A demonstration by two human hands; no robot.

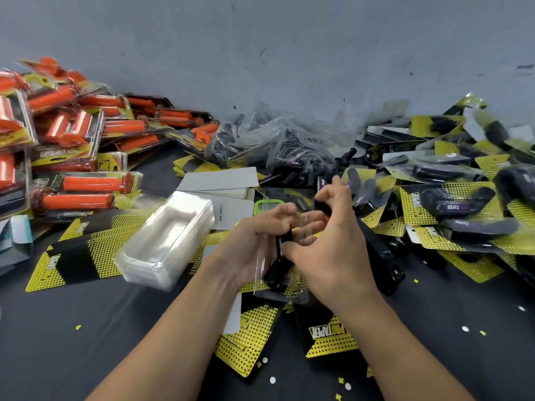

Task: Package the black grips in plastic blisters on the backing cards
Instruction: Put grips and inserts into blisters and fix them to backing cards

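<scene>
A person's two bare hands meet over a dark counter [72, 351] crowded with packaging stock, seen from just above the forearms. The left hand [254, 250] has its fingers curled round a clear plastic blister [289, 198], cradling it from below. The right hand [330, 253] pinches a black grip [279, 267] that sits in that blister, thumb against the grip's upper end, while its first two fingers arch free above. The grip stands roughly upright between the two palms, above loose backing cards.

Yellow-and-black backing cards [330, 334] lie scattered under and around the wrists, several printed side up. Just left of the hands, a nested stack of empty blisters [168, 241] rests tilted on more cards. Behind it lies a stack of cards turned white side up [223, 179], and a small green-framed object [267, 205] shows beyond the left fingers; what it is cannot be told.

A heap of packaged orange grips [86, 125] fills the far left of the counter. A crumpled clear bag of loose black grips [275, 140] sits against the grey wall [260, 39] at centre. To the right spreads a pile of finished black-grip packs [448, 204]. Small white and yellow punched bits [272, 380] dot the near counter.
</scene>
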